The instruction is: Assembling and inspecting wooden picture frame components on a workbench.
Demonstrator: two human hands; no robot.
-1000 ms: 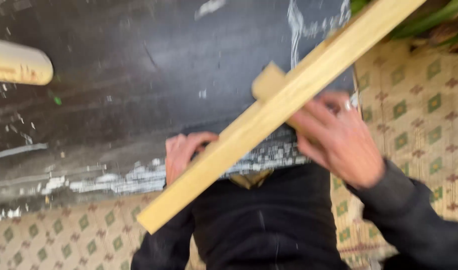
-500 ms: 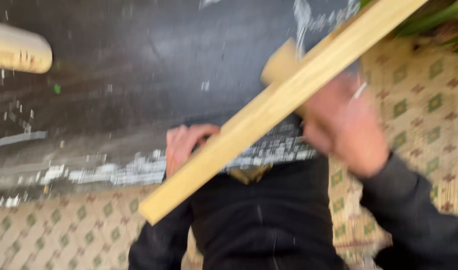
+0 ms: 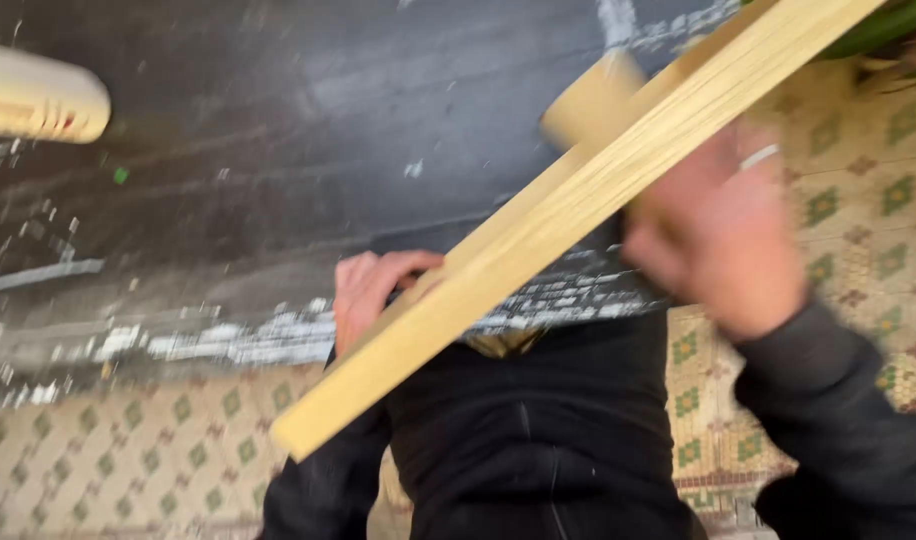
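1. Nearest the camera is the person's own dark top [image 3: 538, 430], with both dark sleeves reaching up from it towards the work.
2. The left hand [image 3: 373, 290] sits just above the body, fingers curled round the underside of the long pale wooden strip [image 3: 568, 215]. It looks closed on the strip near its lower end, steadying it.
3. The right hand [image 3: 723, 235] is further up the same strip, on its right side, and heavily blurred. A ring shows on one finger. It is against the wood, but whether the fingers are wrapped round it or flat on it I cannot tell.
4. The strip runs diagonally from below the left hand, up between both hands, out past the top right corner.
5. Just beyond the right hand, a small wooden block [image 3: 593, 100] lies against the strip's upper edge; whether it is fixed there is unclear.
6. Behind both hands is a dark workbench [image 3: 278, 150], paint-flecked along its near edge [image 3: 228, 345].
7. Far left of the left hand, a pale cylindrical thing [image 3: 38, 105] lies on the bench.
8. By my judgement the strip is mid-handling: held, not laid down, no finished result visible.
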